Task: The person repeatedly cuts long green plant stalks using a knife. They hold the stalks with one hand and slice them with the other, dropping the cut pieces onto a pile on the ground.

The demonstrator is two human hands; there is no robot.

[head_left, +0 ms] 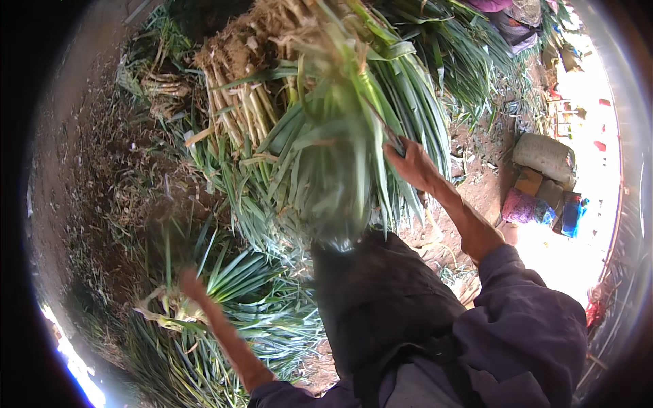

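Note:
My right hand [414, 166] is closed around the dark handle of a knife [382, 122], whose thin blade lies over green leaves at the upper middle. Under and beside it spreads a large pile of leafy stalks, leeks or green onions [352, 168], with pale stems and brown, soil-covered roots [229, 56] at its upper left. My left hand [191, 285] is at the lower left, blurred, beside the pale stems of a smaller green bunch [245, 275]. Whether it grips those stems cannot be told. A blur covers part of the leaves in the middle.
More leafy bunches lie at the upper right [459, 56] and lower left [178, 362]. Leaf scraps litter the soil floor [102, 204]. To the right stand a stuffed sack [545, 155], a pink bundle [520, 206] and a blue item [572, 214].

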